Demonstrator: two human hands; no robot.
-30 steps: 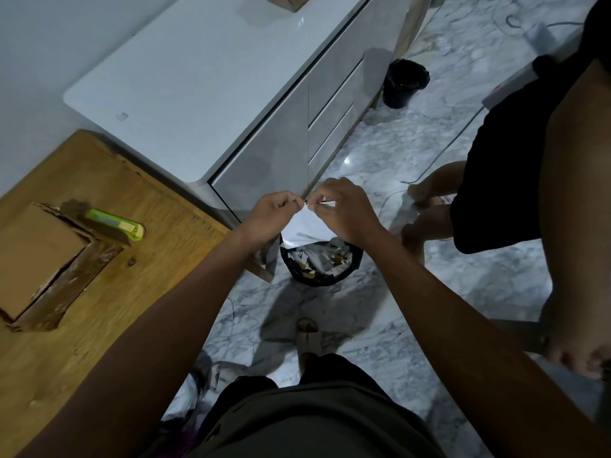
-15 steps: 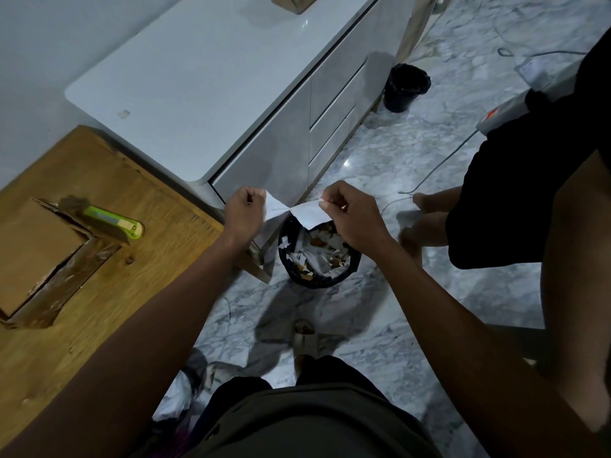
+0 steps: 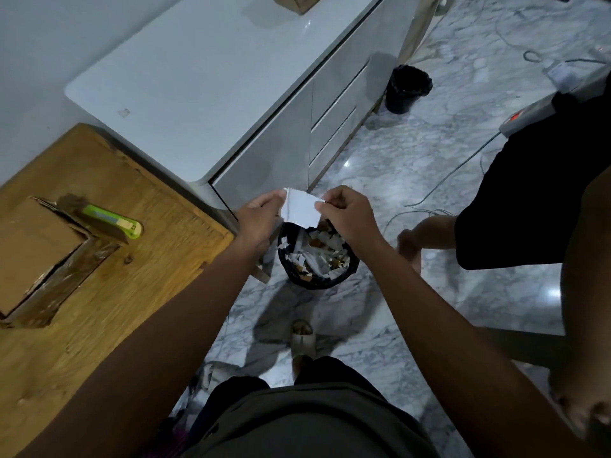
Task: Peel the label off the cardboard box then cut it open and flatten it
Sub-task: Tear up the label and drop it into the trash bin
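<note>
Cardboard box (image 3: pixel 36 256) lies on the counter (image 3: pixel 132 292) at 9 o'clock, the cutter (image 3: pixel 112 221) touching its far edge. Bin (image 3: pixel 317 256) stands on the floor (image 3: pixel 463 180) at centre, beside the counter's corner. Label (image 3: pixel 301 209) hangs directly above the bin, between left hand (image 3: pixel 261 213) and right hand (image 3: pixel 347 216). Cabinet (image 3: pixel 231 77) stands at 12 o'clock.

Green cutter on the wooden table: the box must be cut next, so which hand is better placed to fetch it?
Probably the left hand: the cutter lies to its left beside the cardboard box. The right hand would have to cross over. Both pinch the label.
</note>
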